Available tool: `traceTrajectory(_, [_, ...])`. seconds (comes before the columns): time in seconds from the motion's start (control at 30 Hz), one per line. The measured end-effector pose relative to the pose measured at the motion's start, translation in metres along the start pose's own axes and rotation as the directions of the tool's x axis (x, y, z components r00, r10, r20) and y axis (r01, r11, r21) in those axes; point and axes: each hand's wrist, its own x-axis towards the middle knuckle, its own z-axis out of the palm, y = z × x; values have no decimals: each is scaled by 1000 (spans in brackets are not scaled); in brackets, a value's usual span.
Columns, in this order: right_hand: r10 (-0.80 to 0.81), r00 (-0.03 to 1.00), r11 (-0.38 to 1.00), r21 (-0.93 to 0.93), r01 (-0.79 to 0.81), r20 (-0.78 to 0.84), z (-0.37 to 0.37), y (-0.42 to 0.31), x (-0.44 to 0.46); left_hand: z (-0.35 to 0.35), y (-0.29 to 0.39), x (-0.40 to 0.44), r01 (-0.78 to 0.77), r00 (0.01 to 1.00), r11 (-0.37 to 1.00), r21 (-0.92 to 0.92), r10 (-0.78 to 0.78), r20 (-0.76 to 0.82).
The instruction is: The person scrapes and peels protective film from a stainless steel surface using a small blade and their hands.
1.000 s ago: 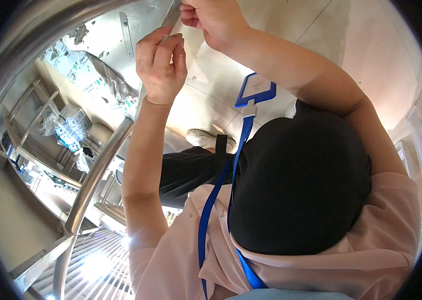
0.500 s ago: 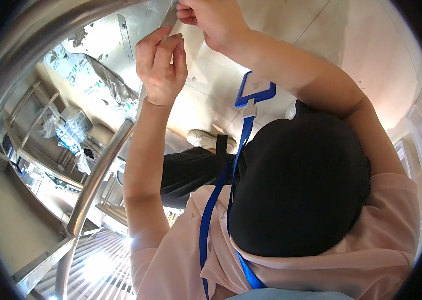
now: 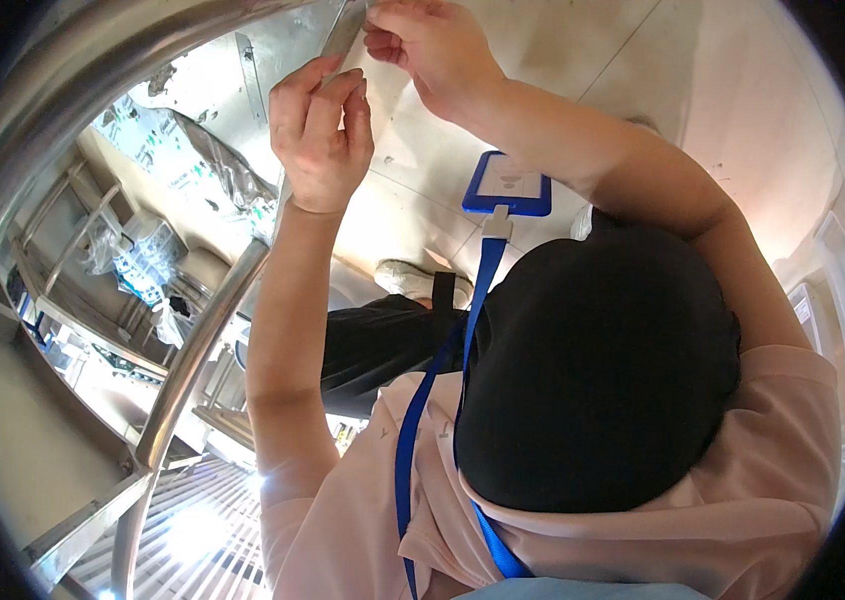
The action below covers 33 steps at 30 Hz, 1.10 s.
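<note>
At the table's metal edge (image 3: 341,38), my left hand (image 3: 323,135) is raised with its fingers curled and fingertips close together. Whatever it pinches, if anything, is too small to make out. Just to the right and higher, my right hand (image 3: 433,50) is closed too, thumb and fingers drawn together beside the same edge. Its fingertips are near the top of the view, and what lies between them is hidden. On the metal tabletop (image 3: 213,75) nearest my left hand lie a narrow metal strip (image 3: 250,70) and crumpled clear plastic with green print (image 3: 168,150).
A curved steel rail (image 3: 73,70) and a thinner tube (image 3: 193,360) run along the left. Beyond them are frames and plastic bags (image 3: 148,265). A blue-framed badge (image 3: 508,185) hangs from my lanyard. Clear plastic bins (image 3: 843,290) stand at right.
My right hand has moved slightly right and down. The badge has swung and now shows its face. My left hand has hardly moved.
</note>
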Motion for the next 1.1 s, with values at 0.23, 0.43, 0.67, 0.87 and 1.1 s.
traceTrajectory(0.23, [28, 990, 995, -91, -41, -138, 17, -11, 3, 1, 1, -1, 18, 1000, 1000, -6, -18, 1])
traceTrajectory(0.43, [52, 993, 999, 0, -52, -103, 16, -11, 8, 3, -1, 4, -19, 1000, 1000, -16, 19, -2])
traceTrajectory(0.67, [87, 992, 995, 56, -82, -92, 6, -5, 0, -4, 1, 4, 14, 999, 1000, 23, -15, 45])
traceTrajectory(0.87, [72, 990, 997, 24, -69, -117, 18, -16, -1, 3, -2, -1, 21, 1000, 1000, 0, -21, -1])
traceTrajectory(1.1, [100, 983, 995, -1, -101, -155, 18, -11, 8, 6, 0, 2, 1, 1000, 1000, -9, -1, -5])
